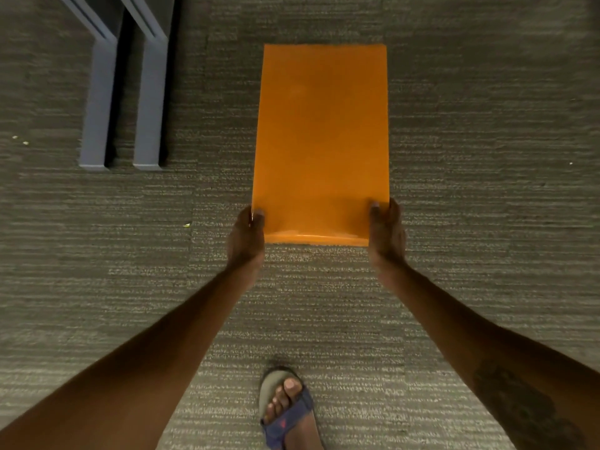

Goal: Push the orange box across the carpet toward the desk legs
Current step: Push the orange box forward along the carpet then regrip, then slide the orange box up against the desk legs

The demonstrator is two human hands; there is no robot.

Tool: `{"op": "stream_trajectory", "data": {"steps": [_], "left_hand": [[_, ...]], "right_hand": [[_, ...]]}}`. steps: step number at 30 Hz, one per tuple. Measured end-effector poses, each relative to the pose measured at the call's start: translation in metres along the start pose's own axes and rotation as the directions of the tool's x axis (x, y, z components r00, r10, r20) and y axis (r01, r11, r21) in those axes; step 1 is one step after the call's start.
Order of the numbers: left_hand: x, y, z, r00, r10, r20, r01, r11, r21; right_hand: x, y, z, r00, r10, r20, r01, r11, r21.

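Note:
A tall orange box [321, 138] lies flat on the grey carpet [487, 157], its long side running away from me. My left hand [246, 237] grips its near left corner, thumb on the top face. At the near right corner my right hand [386, 233] holds the box the same way. Two grey desk legs [123, 118] stand on the carpet to the far left of the box, well apart from it.
My sandalled foot [287, 407] rests on the carpet below the box, between my arms. Small bits of debris [186, 225] lie on the carpet left of my left hand. Open carpet stretches right of the box.

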State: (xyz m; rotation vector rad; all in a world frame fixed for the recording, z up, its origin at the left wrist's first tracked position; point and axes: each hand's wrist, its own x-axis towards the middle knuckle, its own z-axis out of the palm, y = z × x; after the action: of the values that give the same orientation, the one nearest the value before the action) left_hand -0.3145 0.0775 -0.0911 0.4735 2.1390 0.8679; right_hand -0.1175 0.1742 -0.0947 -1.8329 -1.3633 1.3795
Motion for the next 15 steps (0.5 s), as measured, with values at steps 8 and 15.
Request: {"op": "stream_trajectory", "data": {"steps": [8,15], "left_hand": [[0.028,0.018,-0.032,1.0,0.028,-0.014,-0.03,0.991,-0.134],[0.085,0.024,-0.086,0.99,0.031,-0.137,-0.06,0.974,-0.218]], "right_hand": [[0.011,-0.025,0.041,0.999,-0.003,-0.035,0.006,0.996,0.086],[0.027,-0.072,0.106,0.997,-0.077,-0.017,0.079,0.991,0.11]]}}
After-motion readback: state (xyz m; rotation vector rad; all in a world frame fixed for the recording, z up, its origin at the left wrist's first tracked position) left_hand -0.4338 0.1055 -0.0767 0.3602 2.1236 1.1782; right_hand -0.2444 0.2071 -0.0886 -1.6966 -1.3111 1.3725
